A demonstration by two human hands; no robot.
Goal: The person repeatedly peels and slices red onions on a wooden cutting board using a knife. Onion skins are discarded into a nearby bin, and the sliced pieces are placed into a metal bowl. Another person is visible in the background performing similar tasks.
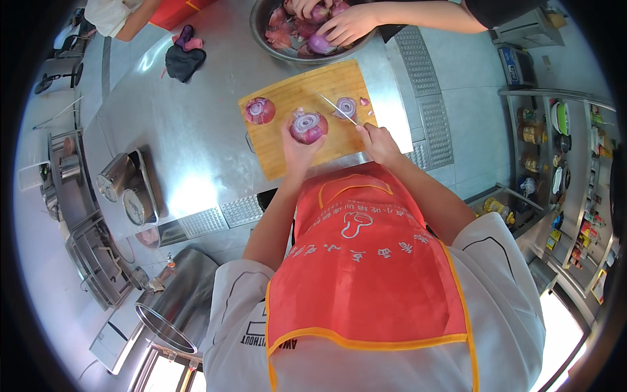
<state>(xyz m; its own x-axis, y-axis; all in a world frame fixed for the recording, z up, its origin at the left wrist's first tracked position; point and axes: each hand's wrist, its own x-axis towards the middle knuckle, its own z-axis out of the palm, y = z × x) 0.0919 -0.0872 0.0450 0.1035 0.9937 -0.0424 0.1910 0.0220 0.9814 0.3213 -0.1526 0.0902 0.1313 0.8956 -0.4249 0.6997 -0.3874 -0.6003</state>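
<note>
My left hand (pixel 300 149) grips a red onion (pixel 307 128) whose cut face, with pale rings, points up. It is over the middle of a wooden cutting board (pixel 284 159). In my right hand (pixel 379 142) is a knife (pixel 338 107), its thin blade slanting up and left across the board. Under or beside the blade lies a cut onion slice (pixel 347 107), rings showing. Small purple onion scraps (pixel 364 101) are near the board's right edge. Another red onion (pixel 259 110), also with a cut face, rests at the board's upper left corner.
Beyond the board, another person's hands (pixel 343 27) handle red onions and skins in a metal bowl (pixel 279 55). Dark and pink cloths (pixel 185 61) lie on the steel table (pixel 210 108). Metal containers on a tray (pixel 149 181) stand left. A second person's arm (pixel 132 22) shows upper left.
</note>
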